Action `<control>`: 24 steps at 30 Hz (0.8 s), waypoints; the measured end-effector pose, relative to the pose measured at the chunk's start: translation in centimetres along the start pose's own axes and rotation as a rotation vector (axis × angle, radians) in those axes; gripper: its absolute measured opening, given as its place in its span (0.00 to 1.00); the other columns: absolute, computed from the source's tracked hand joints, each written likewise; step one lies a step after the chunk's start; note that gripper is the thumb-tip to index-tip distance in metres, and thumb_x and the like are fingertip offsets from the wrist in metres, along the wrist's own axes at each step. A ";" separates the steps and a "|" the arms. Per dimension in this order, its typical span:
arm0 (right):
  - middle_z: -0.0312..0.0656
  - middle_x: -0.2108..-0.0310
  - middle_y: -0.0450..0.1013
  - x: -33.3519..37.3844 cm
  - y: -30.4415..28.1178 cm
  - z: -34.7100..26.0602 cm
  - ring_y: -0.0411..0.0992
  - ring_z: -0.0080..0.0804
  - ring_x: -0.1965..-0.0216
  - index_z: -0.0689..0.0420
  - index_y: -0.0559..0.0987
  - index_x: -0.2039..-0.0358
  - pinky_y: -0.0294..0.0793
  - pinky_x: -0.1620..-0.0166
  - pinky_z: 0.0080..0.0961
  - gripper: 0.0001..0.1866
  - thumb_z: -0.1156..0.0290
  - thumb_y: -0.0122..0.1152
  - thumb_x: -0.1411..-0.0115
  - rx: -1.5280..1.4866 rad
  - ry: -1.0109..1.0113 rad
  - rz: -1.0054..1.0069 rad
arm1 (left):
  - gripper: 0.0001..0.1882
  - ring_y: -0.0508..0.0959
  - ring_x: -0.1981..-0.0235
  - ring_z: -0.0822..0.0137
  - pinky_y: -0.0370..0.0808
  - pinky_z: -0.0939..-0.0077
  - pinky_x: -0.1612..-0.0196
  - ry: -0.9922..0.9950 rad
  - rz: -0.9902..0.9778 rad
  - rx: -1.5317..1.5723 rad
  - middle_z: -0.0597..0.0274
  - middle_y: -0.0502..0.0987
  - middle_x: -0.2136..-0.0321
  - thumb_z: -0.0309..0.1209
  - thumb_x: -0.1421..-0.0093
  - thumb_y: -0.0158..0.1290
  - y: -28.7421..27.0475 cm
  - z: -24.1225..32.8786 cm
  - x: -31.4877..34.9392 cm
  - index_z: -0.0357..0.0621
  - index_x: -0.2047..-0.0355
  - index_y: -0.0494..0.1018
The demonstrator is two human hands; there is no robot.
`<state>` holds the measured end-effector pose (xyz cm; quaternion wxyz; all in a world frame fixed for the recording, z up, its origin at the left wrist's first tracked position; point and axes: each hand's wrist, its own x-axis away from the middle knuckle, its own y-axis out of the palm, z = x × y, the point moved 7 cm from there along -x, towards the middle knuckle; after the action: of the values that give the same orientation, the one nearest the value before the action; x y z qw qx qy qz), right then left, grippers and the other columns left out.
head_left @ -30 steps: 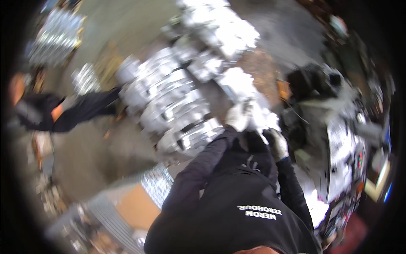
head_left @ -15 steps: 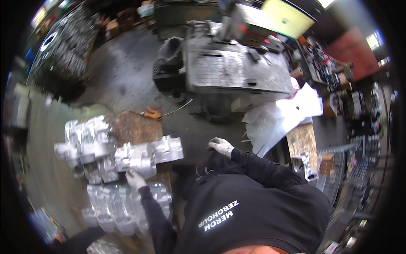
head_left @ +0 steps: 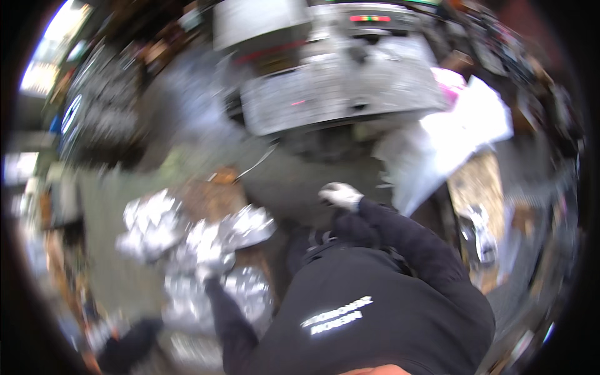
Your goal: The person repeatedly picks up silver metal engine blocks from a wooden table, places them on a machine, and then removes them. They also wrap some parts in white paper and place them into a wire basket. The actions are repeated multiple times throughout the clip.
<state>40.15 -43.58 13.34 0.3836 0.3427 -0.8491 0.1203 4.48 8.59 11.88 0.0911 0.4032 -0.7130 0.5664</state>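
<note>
My left hand (head_left: 204,272), in a pale work glove, is at the near edge of a silvery cast metal part (head_left: 207,242). Blur hides its fingers and whether they grip that part. Another casting (head_left: 248,225) adjoins it on the right, and a bright group of castings (head_left: 152,222) lies to the left. More silvery castings (head_left: 249,290) lie beside my left forearm, nearer my body. My right hand (head_left: 341,195), also gloved, hovers in front of my waist away from the parts. Its fingers look loosely bent and apart, with nothing seen in them.
The castings lie on a brown wooden surface (head_left: 212,201) with an orange-handled tool (head_left: 225,175) at its far end. Ahead stands a metal worktable (head_left: 400,81). White plastic sheeting (head_left: 459,134) drapes at right, near a board (head_left: 478,181) bearing a metal part (head_left: 480,234).
The whole view has shifted and blurred as my head moved. My left hand stays at the same casting, and my right hand stays empty in front of me.
</note>
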 end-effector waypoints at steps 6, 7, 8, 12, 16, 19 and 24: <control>0.52 0.51 0.73 -3.4 7.5 0.9 0.74 0.41 0.51 0.63 0.65 0.42 0.75 0.48 0.37 0.25 0.60 0.54 0.33 -0.415 0.133 -0.084 | 0.25 0.77 0.70 0.63 0.73 0.68 0.64 -0.719 0.318 1.365 0.55 0.78 0.76 0.45 0.33 0.45 1.3 -4.2 1.0 0.31 0.65 0.78; 0.52 0.51 0.73 -4.6 9.3 1.4 0.74 0.41 0.51 0.62 0.65 0.42 0.75 0.48 0.37 0.24 0.60 0.54 0.32 -0.376 0.141 -0.093 | 0.29 0.77 0.68 0.63 0.72 0.66 0.61 -0.657 0.293 1.301 0.51 0.79 0.72 0.49 0.34 0.45 0.8 -4.4 0.5 0.28 0.63 0.77; 0.51 0.51 0.73 -5.7 11.1 2.1 0.73 0.40 0.51 0.61 0.65 0.43 0.75 0.48 0.37 0.24 0.60 0.54 0.32 -0.372 0.176 -0.086 | 0.30 0.78 0.66 0.60 0.72 0.64 0.58 -0.632 0.246 1.206 0.48 0.80 0.70 0.51 0.34 0.44 0.5 -4.9 0.1 0.29 0.62 0.76; 0.50 0.51 0.73 -11.3 18.8 5.2 0.74 0.40 0.51 0.60 0.67 0.44 0.74 0.48 0.35 0.26 0.53 0.52 0.32 -0.299 0.264 -0.066 | 0.28 0.78 0.59 0.43 0.72 0.56 0.55 -0.334 0.047 1.128 0.39 0.79 0.65 0.50 0.35 0.47 -0.1 -8.9 -3.5 0.32 0.60 0.76; 0.46 0.56 0.75 -16.1 25.6 7.6 0.75 0.36 0.57 0.58 0.73 0.52 0.76 0.54 0.32 0.28 0.44 0.52 0.34 -0.221 0.395 0.005 | 0.28 0.75 0.51 0.43 0.70 0.57 0.48 -0.381 0.189 1.136 0.40 0.77 0.56 0.53 0.37 0.48 1.6 -15.1 -8.2 0.41 0.50 0.71; 0.43 0.60 0.77 -18.5 28.1 7.6 0.76 0.32 0.60 0.61 0.77 0.52 0.75 0.56 0.29 0.30 0.43 0.47 0.33 -0.149 0.423 0.063 | 0.38 0.72 0.47 0.40 0.68 0.53 0.44 -0.511 0.084 0.984 0.34 0.71 0.48 0.59 0.38 0.45 4.8 -16.5 -12.7 0.35 0.44 0.63; 0.46 0.56 0.76 -20.8 29.4 8.8 0.76 0.37 0.57 0.60 0.76 0.50 0.76 0.54 0.36 0.31 0.42 0.53 0.36 -0.546 0.345 0.220 | 0.48 0.72 0.45 0.38 0.67 0.54 0.42 -0.552 -0.176 1.014 0.28 0.72 0.50 0.68 0.39 0.35 9.8 -15.2 -18.1 0.30 0.42 0.65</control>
<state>25.15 -15.88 -6.11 0.5839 0.1084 -0.8044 -0.0149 4.81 30.85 -0.73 -0.2557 0.5869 -0.3141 0.7011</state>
